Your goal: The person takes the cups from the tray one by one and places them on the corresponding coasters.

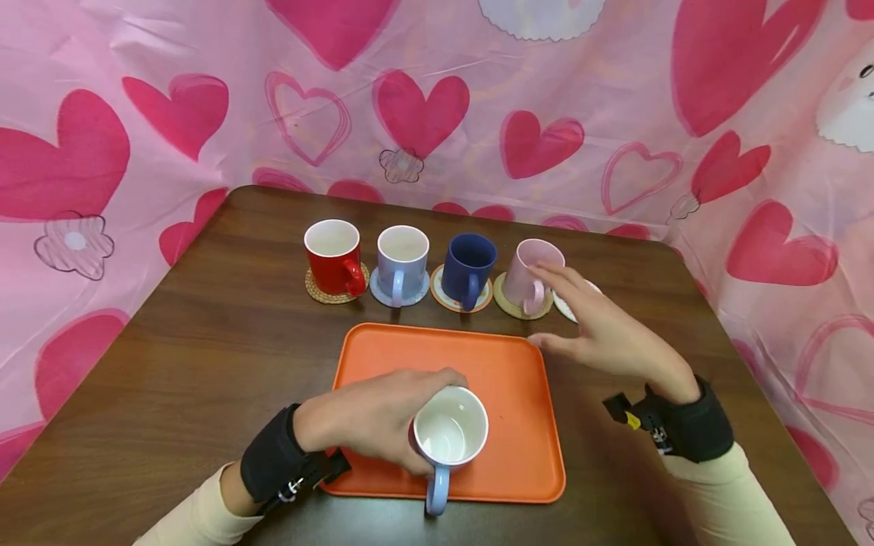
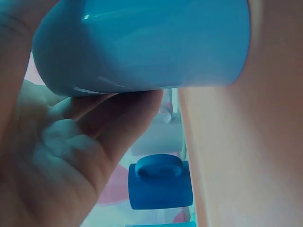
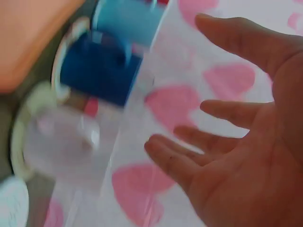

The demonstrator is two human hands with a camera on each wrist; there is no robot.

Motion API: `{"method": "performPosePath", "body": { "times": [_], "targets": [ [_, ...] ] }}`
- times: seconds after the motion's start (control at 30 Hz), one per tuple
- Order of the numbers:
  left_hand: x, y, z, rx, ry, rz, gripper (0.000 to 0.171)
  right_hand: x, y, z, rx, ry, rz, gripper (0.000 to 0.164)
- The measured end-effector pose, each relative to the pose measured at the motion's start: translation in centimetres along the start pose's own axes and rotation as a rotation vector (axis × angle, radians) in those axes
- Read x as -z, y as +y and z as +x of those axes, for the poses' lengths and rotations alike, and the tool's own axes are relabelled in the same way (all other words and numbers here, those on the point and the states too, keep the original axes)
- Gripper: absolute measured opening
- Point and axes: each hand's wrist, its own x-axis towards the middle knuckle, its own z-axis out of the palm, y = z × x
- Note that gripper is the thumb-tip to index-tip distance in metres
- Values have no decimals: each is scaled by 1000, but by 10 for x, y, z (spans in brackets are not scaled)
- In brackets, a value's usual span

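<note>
My left hand (image 1: pixel 389 417) grips a light blue mug (image 2: pixel 156 42) with a white inside, fingers and thumb round its sides. The mug is upright over the front part of an orange tray (image 1: pixel 498 364), handle towards me; whether its base touches the tray I cannot tell. My right hand (image 1: pixel 608 334) is held with fingers extended and thumb apart, holding nothing. In the head view its fingertips overlap the rim area of a pink mug (image 1: pixel 520 282); the right wrist view shows a gap between them. The pink mug stands on a tan coaster (image 1: pixel 504 302).
Behind the tray, a red mug (image 1: pixel 332 262), another light blue mug (image 1: pixel 403 262) and a navy mug (image 1: pixel 470 265) stand in a row on coasters. A white coaster (image 1: pixel 565 309) lies partly hidden behind my right hand. A pink heart-patterned cloth (image 1: pixel 437 45) hangs behind the wooden table (image 1: pixel 171 356).
</note>
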Motion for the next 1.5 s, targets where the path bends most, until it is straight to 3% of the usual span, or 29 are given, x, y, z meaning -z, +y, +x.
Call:
{"method": "performPosePath", "body": {
  "times": [0.17,0.37,0.47,0.6,0.73,0.87,1.03,1.2,1.33,1.5],
  "targets": [
    [2,-1,1,-40,19,-3,79,-29,-27,-16,80,-103,81,78],
    [5,-2,2,6,2,1,84,-62,-43,-27,152,-182,224,66],
    [6,-1,1,63,5,14,87,-74,-51,-28,157,-194,260,69],
    [4,1,-3,100,42,90,82,-86,-62,-27,151,-193,245,86],
    [3,3,-8,121,73,200,74,-98,-71,-25,172,-151,236,100],
    [8,3,-16,207,56,253,86,-109,-80,-22,147,-96,283,99],
    [20,0,-24,259,65,184,108,-119,-88,-22,87,-33,362,92],
    [23,-2,-27,271,84,155,113,-122,-87,-22,48,32,429,80],
    [23,-3,-29,279,91,156,99,-109,-82,-25,39,130,436,72],
    [24,-3,-31,267,112,200,89,-70,-70,-29,79,305,361,74]
  ]
}}
